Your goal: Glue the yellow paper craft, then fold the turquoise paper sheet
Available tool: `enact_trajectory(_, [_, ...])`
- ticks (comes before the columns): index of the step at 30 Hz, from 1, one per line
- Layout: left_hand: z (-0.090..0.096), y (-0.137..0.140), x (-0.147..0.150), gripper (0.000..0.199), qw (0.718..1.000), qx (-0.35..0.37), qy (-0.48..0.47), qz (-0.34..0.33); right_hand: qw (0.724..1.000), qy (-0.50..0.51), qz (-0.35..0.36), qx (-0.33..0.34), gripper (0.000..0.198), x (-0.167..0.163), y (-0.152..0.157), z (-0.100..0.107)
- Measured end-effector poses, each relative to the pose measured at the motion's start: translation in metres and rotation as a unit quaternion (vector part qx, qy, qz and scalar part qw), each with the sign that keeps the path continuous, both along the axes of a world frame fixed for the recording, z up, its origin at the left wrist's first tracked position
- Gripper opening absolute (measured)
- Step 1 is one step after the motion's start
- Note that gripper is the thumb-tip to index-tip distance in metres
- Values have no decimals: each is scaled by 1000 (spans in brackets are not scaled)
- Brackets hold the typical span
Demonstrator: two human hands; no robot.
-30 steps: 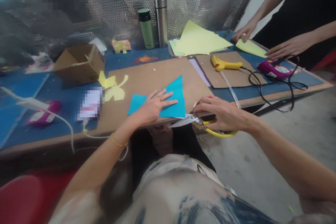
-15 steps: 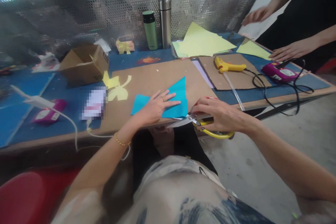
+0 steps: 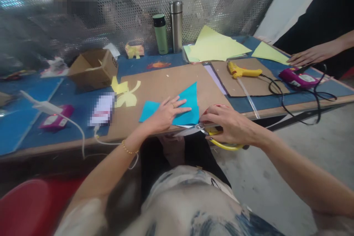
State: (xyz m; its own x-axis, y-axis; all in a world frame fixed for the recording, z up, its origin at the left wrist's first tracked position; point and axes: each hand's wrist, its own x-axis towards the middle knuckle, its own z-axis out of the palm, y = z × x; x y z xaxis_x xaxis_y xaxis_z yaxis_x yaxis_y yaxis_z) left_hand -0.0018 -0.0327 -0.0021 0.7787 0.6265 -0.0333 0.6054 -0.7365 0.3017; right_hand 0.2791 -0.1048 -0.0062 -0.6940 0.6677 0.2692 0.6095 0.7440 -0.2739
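My left hand (image 3: 167, 114) lies flat with its fingers spread on a piece of blue paper (image 3: 190, 97), pressing it against a brown cardboard sheet (image 3: 155, 79) at the table's front edge. My right hand (image 3: 226, 123) is wrapped around the handles of a pair of scissors (image 3: 188, 131), which have a yellow grip loop. The blades point left just below the paper's front edge; whether they touch the paper I cannot tell. Yellow paper cut-outs (image 3: 127, 99) rest on the cardboard left of the blue paper.
A yellow glue gun (image 3: 246, 72) sits on a second cardboard piece, corded to a purple device (image 3: 298, 78). Yellow sheets (image 3: 218, 46), two bottles (image 3: 176, 27) and a cardboard box (image 3: 94, 70) stand behind. At the right, another person's hand (image 3: 312, 54) touches a yellow sheet.
My view has shifted slightly, while my hands, the scissors and the blue paper hold nearly the same places. The other person's farther hand has moved up, away from the table.
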Motion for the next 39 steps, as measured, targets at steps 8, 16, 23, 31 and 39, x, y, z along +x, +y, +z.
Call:
enact_trajectory(8, [-3, -12, 34, 54, 995, -25, -36, 92, 996, -17, -17, 81, 34, 18, 0, -2])
enact_trajectory(16, [3, -6, -30, 48, 998, 54, -2, -10, 997, -26, -14, 75, 28, 21, 8, -7])
enact_trajectory(23, [-9, -6, -36, 53, 997, 68, 25, -11, 997, -10, -5, 71, 23, 19, 10, -6])
enact_trajectory(31, [-4, -8, -38, 56, 996, 84, 37, -16, 999, -4, 5, 43, 28, 16, 9, -2])
enact_trajectory(39, [-4, -8, -36, 60, 997, 61, 38, -11, 1000, -15, 16, 22, 28, 14, 9, 1])
